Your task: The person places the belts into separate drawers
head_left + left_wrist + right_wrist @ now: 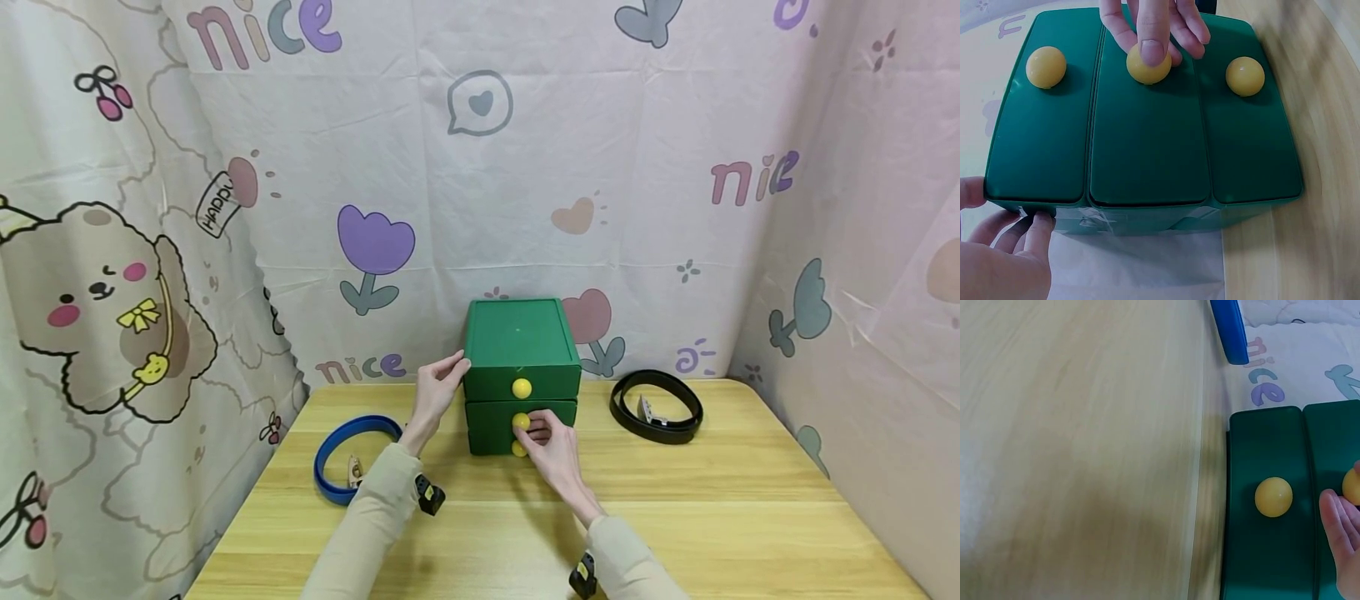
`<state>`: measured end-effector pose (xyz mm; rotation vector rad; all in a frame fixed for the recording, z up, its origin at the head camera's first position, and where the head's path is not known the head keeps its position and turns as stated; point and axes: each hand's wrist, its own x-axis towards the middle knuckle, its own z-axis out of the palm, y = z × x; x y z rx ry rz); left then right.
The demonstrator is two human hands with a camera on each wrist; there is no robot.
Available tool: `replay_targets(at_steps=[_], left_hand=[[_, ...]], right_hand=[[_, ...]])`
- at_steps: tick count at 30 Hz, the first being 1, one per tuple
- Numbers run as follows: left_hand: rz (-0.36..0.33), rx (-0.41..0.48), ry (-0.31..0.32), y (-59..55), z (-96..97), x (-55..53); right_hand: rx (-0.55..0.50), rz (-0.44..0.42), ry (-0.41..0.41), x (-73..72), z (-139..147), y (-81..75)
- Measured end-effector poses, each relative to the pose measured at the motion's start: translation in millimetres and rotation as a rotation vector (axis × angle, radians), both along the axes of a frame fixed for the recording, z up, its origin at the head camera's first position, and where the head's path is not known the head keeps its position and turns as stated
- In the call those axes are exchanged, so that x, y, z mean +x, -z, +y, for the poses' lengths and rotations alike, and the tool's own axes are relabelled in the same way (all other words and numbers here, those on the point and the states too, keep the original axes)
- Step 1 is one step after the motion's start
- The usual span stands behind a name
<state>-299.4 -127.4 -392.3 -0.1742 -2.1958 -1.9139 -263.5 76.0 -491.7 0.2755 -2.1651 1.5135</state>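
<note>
A green three-drawer box (522,333) stands at the back of the table, with one round yellow knob on each drawer. The fingers of my right hand (553,450) pinch the middle knob (1148,67), thumb on one side and fingers on the other. The top knob (1046,67) and bottom knob (1274,497) are untouched. At the box's upper left front corner, my left hand (435,392) holds on, fingertips against the side and thumb at the edge. The drawer fronts appear flush in the left wrist view.
A coiled blue belt (324,467) lies on the wooden table (480,542) left of the box, partly behind the left forearm. To the right rests a coiled black belt (656,432) with a silver buckle. Printed cloth (525,167) hangs behind and at both sides.
</note>
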Motion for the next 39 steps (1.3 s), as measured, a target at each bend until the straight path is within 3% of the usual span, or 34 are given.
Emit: replay_targets(at_steps=[10, 19, 39], left_hand=[[-0.004, 0.0, -0.004, -1.2, 0.2, -0.4], [0.009, 0.003, 0.005, -1.0, 0.4, 0.2], [0.0, 0.007, 0.006, -0.3, 0.2, 0.3]], right_hand=[[0.006, 0.031, -0.001, 1.6, 0.6, 0.0], [-0.004, -0.007, -0.013, 4.6, 1.0, -1.3], [-0.007, 0.002, -0.021, 10.3, 2.1, -0.1]])
